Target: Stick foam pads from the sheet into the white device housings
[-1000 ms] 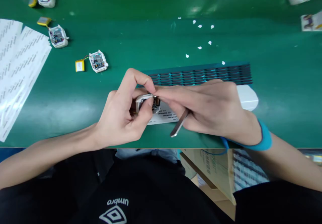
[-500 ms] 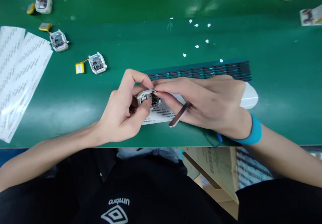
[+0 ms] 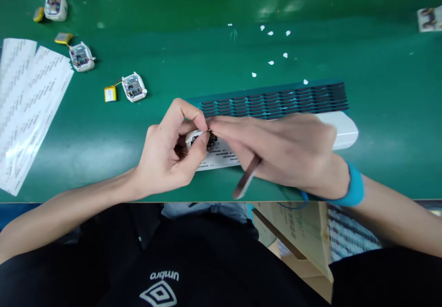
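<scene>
Left hand [image 3: 169, 155] pinches a white casing [image 3: 190, 137], circuitry partly visible, between thumb and fingers. Casing sits at 9 o'clock from right hand [image 3: 290, 153]. Right hand grips a metal tool [image 3: 246, 179], shaft pointing to 7 o'clock; its fingertips meet at the casing's edge, cannot tell on what. Printed sheet [image 3: 224, 159] at casing's 4 o'clock; black strips [image 3: 276, 104], 2 o'clock.

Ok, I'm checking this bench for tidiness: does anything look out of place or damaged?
Slightly untidy: small white tab-shaped pieces lie scattered on the green tabletop, near the long dark slatted sheet, in no clear order. The printed white paper strips at left overlap unevenly. I see no obvious spill or damage.
</scene>
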`<state>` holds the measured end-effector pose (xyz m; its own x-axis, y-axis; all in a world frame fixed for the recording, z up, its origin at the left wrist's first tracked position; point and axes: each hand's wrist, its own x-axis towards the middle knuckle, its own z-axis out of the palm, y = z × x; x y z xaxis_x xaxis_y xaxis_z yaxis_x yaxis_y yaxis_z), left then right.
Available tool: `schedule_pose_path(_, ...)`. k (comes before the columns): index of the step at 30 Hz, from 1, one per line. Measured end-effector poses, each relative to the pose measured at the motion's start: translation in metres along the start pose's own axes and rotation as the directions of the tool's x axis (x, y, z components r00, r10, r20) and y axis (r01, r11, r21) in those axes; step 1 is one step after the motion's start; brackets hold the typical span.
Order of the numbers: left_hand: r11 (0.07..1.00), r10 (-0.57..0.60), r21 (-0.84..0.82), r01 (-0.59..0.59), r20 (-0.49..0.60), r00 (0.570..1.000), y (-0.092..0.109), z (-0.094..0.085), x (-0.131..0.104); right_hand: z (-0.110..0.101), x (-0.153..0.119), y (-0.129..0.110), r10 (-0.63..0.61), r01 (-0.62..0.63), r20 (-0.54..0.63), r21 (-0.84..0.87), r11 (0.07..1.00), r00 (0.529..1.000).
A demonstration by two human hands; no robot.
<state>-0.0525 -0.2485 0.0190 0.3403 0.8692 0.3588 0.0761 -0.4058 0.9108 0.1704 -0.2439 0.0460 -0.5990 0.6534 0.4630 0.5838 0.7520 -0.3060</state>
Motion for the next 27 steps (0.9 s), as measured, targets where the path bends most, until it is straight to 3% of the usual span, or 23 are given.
schedule_pose_path(2,1.000,-0.005,0.007,0.005,0.008,1.000,-0.001,0.000,0.000,0.002,0.004,0.000,0.048,-0.040,-0.077,0.105,0.994,0.996)
schedule_pose_path(4,1.000,0.018,0.016,-0.018,0.011,1.000,-0.001,0.000,0.000,0.005,0.008,0.000,0.144,-0.125,-0.056,0.259,0.958,0.988)
schedule_pose_path(8,0.997,0.019,0.069,-0.022,0.033,0.999,-0.001,0.000,-0.001,0.009,0.015,0.001,0.360,-0.411,0.206,0.567,0.714,0.910)
schedule_pose_path(10,0.998,-0.001,0.058,-0.001,0.040,0.999,-0.001,0.000,-0.002,0.008,0.016,0.003,0.382,-0.499,0.327,0.659,0.563,0.864)
schedule_pose_path(12,0.999,-0.021,0.045,0.019,0.044,0.999,-0.001,0.000,-0.002,0.007,0.017,0.004,0.388,-0.530,0.372,0.694,0.487,0.843)
schedule_pose_path(14,0.998,-0.044,0.053,0.042,0.040,0.998,0.000,0.000,-0.001,0.007,0.016,0.005,0.391,-0.510,0.338,0.676,0.532,0.856)
schedule_pose_path(17,0.996,-0.054,0.070,0.052,0.019,0.998,0.001,-0.001,-0.001,0.008,0.013,0.005,0.349,-0.385,0.176,0.569,0.727,0.920)
schedule_pose_path(19,0.997,-0.040,0.059,0.039,0.006,0.999,0.001,-0.001,0.000,0.010,0.010,0.006,0.243,-0.222,0.013,0.448,0.866,0.970)
schedule_pose_path(21,0.999,-0.036,0.037,0.036,0.000,0.999,0.002,-0.001,0.000,0.012,0.008,0.006,0.100,-0.068,-0.104,0.275,0.959,0.990)
schedule_pose_path(23,0.997,-0.062,0.035,0.062,0.013,0.998,0.002,-0.002,0.000,0.013,0.006,0.006,0.008,0.006,-0.120,0.123,0.992,0.993)
schedule_pose_path(27,0.990,-0.116,0.090,0.110,0.058,0.992,0.005,-0.005,-0.001,0.006,0.000,0.006,0.001,-0.001,-0.016,0.020,1.000,1.000)
